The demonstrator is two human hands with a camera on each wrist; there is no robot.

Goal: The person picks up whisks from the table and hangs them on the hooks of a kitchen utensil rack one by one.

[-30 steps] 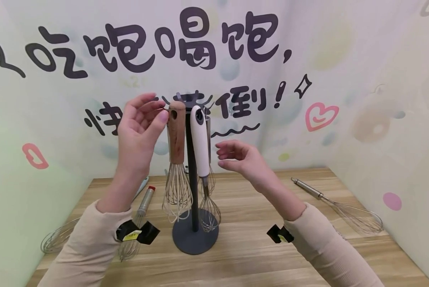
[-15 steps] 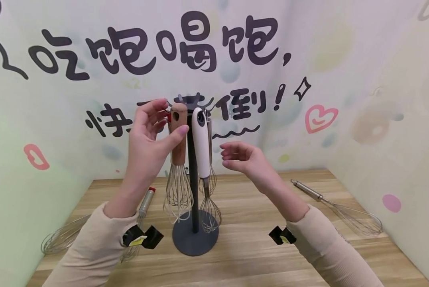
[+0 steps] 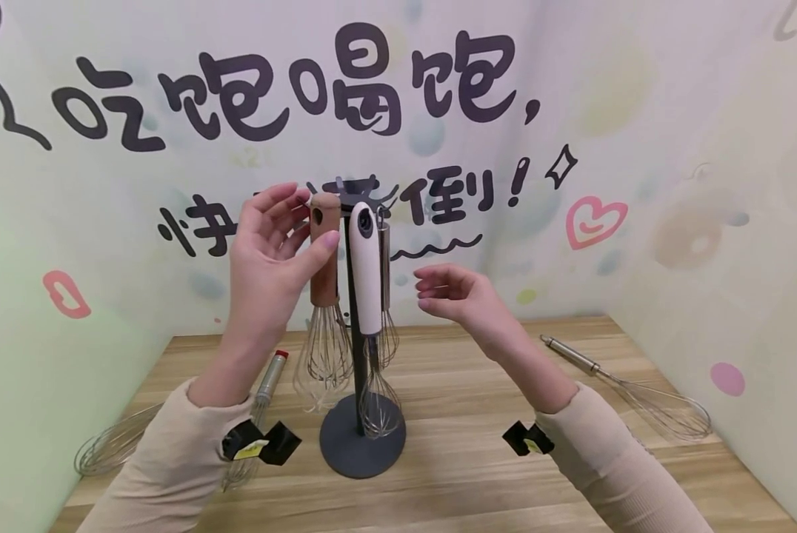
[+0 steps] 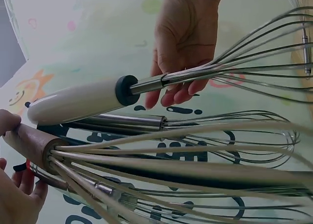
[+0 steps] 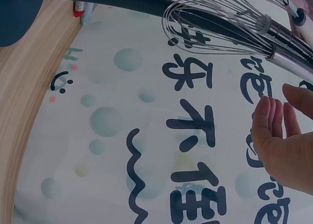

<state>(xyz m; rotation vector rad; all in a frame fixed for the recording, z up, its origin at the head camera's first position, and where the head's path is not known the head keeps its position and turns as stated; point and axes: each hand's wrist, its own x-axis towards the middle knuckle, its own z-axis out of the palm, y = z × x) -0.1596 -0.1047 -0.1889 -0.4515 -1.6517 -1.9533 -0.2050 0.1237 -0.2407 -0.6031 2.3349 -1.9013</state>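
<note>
Whisks hang from a dark stand on the table. My left hand holds the wooden-handled whisk near its top, thumb on the front of the handle and fingers curled behind. In the left wrist view those fingers also lie by a metal whisk with a red part behind it. To the right hang a white-handled whisk and a plain metal whisk. My right hand hovers to the right of the stand, fingers loosely bent, touching nothing; the right wrist view shows its palm side.
On the wooden table lie a metal whisk at right, a red-ended metal whisk at left, and a wire whisk partly behind my left sleeve. A printed wall sheet stands behind the table.
My left hand has moved right, its thumb coming onto the wooden handle, then slightly back left. The hanging wooden and white whisks have shifted left. My right hand has drifted slightly right.
</note>
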